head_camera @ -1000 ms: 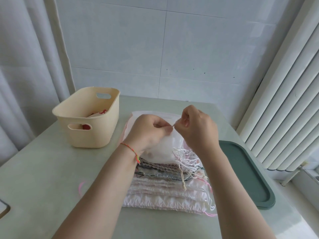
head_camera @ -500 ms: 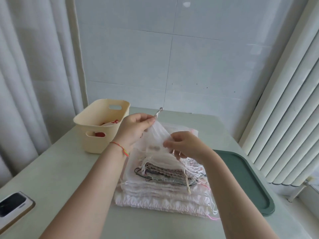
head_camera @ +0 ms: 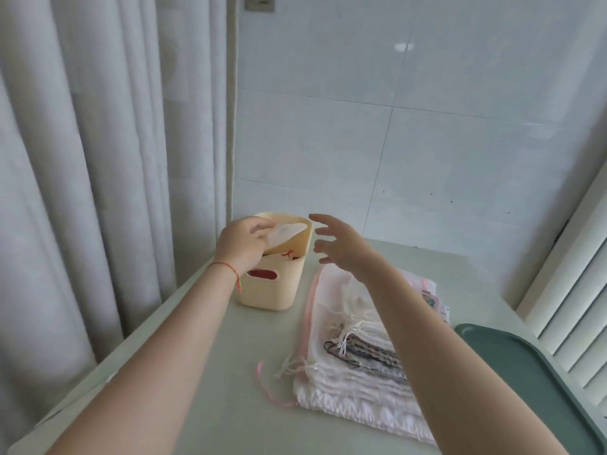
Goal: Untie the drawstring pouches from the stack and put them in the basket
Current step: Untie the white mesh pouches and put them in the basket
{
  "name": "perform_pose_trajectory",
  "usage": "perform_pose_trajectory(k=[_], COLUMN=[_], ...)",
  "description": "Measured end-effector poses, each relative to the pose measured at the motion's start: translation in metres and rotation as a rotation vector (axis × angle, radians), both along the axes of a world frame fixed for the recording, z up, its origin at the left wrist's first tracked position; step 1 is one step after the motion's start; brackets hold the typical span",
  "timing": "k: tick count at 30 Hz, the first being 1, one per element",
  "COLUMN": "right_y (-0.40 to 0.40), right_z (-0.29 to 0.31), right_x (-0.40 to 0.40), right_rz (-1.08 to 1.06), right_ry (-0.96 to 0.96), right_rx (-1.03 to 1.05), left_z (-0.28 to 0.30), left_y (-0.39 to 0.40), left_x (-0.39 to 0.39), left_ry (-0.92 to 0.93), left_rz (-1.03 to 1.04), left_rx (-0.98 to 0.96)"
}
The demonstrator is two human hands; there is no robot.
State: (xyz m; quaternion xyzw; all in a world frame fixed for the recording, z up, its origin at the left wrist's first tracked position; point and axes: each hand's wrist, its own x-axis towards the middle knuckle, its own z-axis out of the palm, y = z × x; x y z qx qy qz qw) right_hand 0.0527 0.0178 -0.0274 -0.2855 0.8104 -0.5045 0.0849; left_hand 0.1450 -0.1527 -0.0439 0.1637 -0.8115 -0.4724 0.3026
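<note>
White pouch (head_camera: 285,232) gripped in left hand (head_camera: 241,246) over the basket (head_camera: 276,287) at the surface's far left edge, right hand (head_camera: 341,246) spread empty above the stack (head_camera: 358,382), green tray (head_camera: 538,382) at right edge

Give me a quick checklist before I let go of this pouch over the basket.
1. Sheer white pouch above the cream basket opening: ok.
2. Left hand holds the pouch: ok.
3. Right hand open, fingers spread, holding nothing: ok.
4. Room left in basket: cannot tell; red items show inside.
5. Pouch stack lies beside the basket on the table: ok.
6. Pouch's drawstring fully untied: cannot tell.
</note>
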Motion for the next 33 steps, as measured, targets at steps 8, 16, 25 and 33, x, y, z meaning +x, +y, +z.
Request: perform_pose_trajectory(k=[8,16,25,33], right_y=[0.053,0.15,0.17,0.166], right_z=[-0.02,-0.046,-0.065,-0.065], right_x=[-0.002,-0.016,-0.021,-0.01], right_rz=[-0.081,-0.222,-0.106,-0.047], right_ry=[0.058,0.136,0.044,0.109], right_rx=[0.126,0.259,0.391,0.451], left_z=[-0.014,-0.059,-0.069,-0.069], left_y=[0.043,0.132,0.147,0.138], left_x=[-0.006,-0.035,-0.058,-0.058], left_ry=[0.111,-0.091,-0.38,-0.39], left_rz=[-0.04,-0.257,-0.413,-0.52], left_rx=[0.029,0.022,-0.206,-0.18])
